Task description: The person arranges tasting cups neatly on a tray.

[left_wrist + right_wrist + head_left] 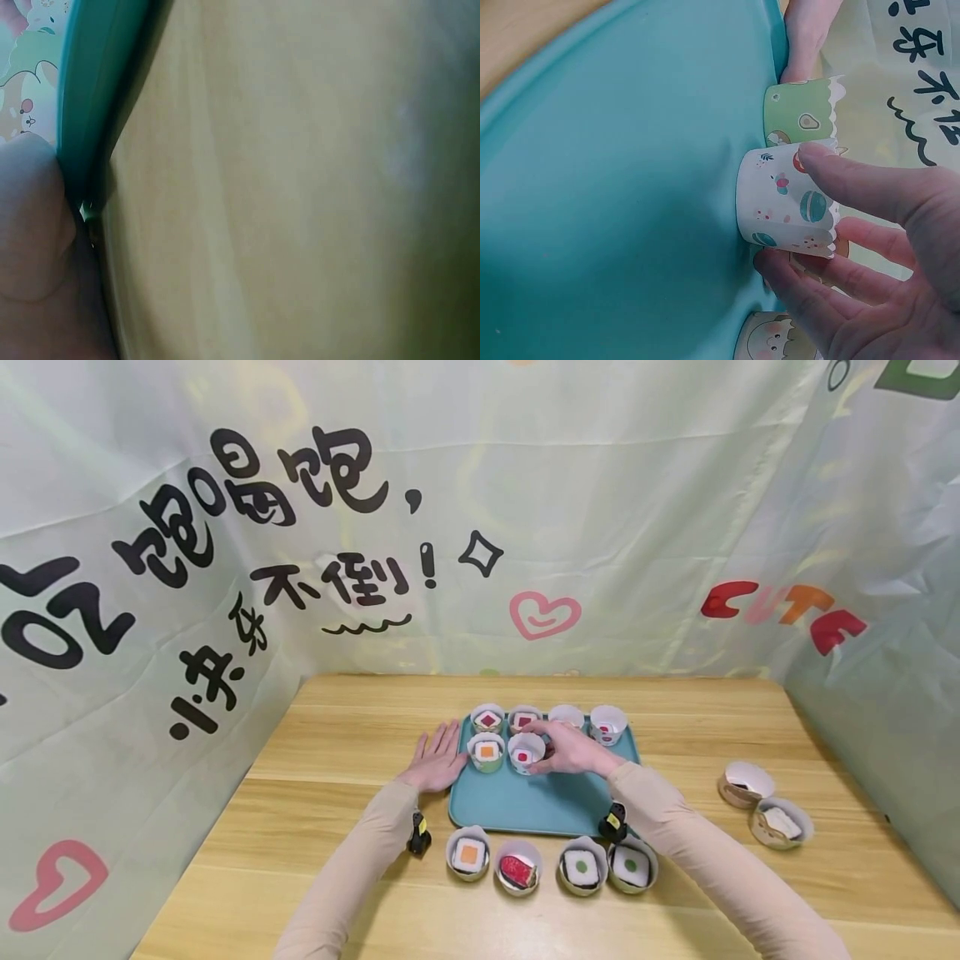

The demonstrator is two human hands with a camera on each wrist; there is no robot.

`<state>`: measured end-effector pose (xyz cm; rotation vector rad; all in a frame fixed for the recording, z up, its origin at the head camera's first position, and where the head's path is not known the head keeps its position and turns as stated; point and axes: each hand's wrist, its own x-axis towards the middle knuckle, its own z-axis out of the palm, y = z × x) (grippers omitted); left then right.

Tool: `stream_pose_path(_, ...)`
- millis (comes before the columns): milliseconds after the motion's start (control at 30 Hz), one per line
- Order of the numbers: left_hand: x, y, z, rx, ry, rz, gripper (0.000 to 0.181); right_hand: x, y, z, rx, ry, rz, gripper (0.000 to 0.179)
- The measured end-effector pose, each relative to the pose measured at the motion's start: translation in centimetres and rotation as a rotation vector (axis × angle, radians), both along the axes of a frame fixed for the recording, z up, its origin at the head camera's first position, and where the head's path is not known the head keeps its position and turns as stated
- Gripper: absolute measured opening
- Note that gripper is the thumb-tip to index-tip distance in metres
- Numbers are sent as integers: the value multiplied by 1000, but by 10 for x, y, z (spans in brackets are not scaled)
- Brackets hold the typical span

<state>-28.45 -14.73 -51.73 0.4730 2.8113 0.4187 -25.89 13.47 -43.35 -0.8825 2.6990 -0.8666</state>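
Note:
My right hand [572, 750] pinches a white paper cup [780, 196] between thumb and fingers. Its base sits against the blue-green tray [517, 814]. A white sushi piece with a red centre [523, 757] lies in that cup. Just left of it on the tray stands a green cup [799, 112] holding an orange-centred sushi piece [487, 752]. Behind them runs a row of cups, among them one with a red diamond sushi piece [488, 720]. Flat beside the tray's left edge rests my left hand [437, 762], fingers straight, its thumb side at the rim [97, 97].
Before the tray stand a cup with orange-centred sushi [469, 855], a cup with a red-topped piece [518, 870] and two touching cups with green-dotted sushi [582, 867]. Two more cups [780, 823] stand at the right. A printed cloth [622, 527] walls the table.

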Motion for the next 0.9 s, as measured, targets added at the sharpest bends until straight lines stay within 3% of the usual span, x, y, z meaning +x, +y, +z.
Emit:
stream_pose_path(267, 0, 1, 1, 2, -1, -2, 67, 3, 7, -1, 1, -27, 0, 69)
stream_pose_path(533, 0, 0, 1, 2, -2, -2, 67, 7, 15, 3, -41, -119, 16, 70)
stream_pose_path(900, 2, 1, 1, 0, -12, 3, 67, 16, 26, 8, -118, -150, 17, 68)
